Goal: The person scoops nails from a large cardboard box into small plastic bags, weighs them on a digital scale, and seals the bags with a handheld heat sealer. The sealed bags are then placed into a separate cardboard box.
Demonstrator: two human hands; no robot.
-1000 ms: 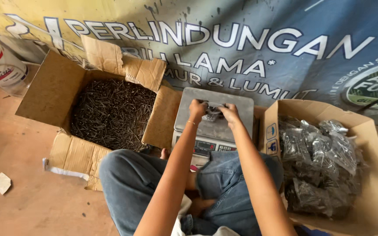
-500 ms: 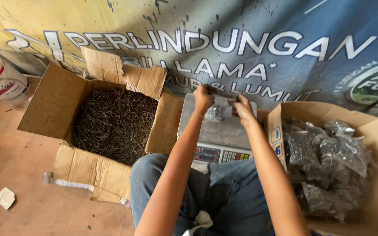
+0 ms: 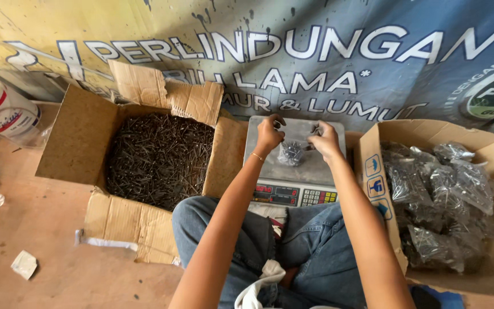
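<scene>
Small clear plastic bag of dark nails (image 3: pixel 290 153) sits on the steel platter of a digital weighing scale (image 3: pixel 310 171), centre of view. Left hand (image 3: pixel 270 134) at 9 o'clock of the bag, grip pressed together, pinching the bag's top edge. Right hand (image 3: pixel 324 140) at 3 o'clock of the bag, grip closed on the other side of the bag's mouth. Thin bracelet (image 3: pixel 257 157) on left wrist.

Scale front at 6 o'clock of the bag: red-digit display strip and a keypad with yellow, red and green keys.

At 9 o'clock of the scale, touching it: open brown cardboard box (image 3: pixel 81 137) full of loose dark nails (image 3: pixel 161 157), flaps torn and splayed. At 3 o'clock of the scale, just beside it: second open cardboard box (image 3: pixel 430 131) holding filled clear bags of nails (image 3: pixel 438 194); blue square handling symbols printed on its near wall.

At 12 o'clock, behind everything: large banner (image 3: pixel 315 51), yellow on the left fading to blue on the right, big white lettering, round green-and-white emblem at far right.

Far 9 o'clock: white sack with red markings (image 3: pixel 1 111). At 7 o'clock on the reddish floor (image 3: pixel 41 229): crumpled white paper scrap (image 3: pixel 24 264). Person's blue jeans (image 3: pixel 310 240) at 6 o'clock, white cloth (image 3: pixel 258 289) in the lap.
</scene>
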